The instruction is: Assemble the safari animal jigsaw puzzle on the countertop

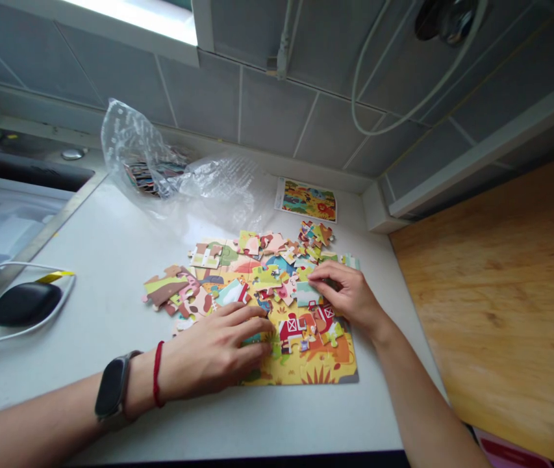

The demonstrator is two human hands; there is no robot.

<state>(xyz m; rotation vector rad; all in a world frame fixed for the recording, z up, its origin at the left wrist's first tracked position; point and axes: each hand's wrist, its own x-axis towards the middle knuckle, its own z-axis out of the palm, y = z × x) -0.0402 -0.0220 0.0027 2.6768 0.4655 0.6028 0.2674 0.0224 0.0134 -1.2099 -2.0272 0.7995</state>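
White surface [111,247] is carrying a partly joined puzzle [306,357] at its middle. Loose pieces [238,266] are lying just behind the puzzle, a clear bag [179,175] and picture card [307,200] farther behind, a black oval object [23,303] well left.

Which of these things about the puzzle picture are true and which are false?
1. Both hands are on the puzzle. True: the left hand lies flat on the puzzle, and the right hand touches a loose piece.
2. The plastic bag lies behind the loose pieces. True.
3. The puzzle is finished. False: many pieces lie loose in a heap.
4. The red string is on the right wrist. False: it is on the left wrist, beside a watch.
5. The small picture card lies by the wall. True.
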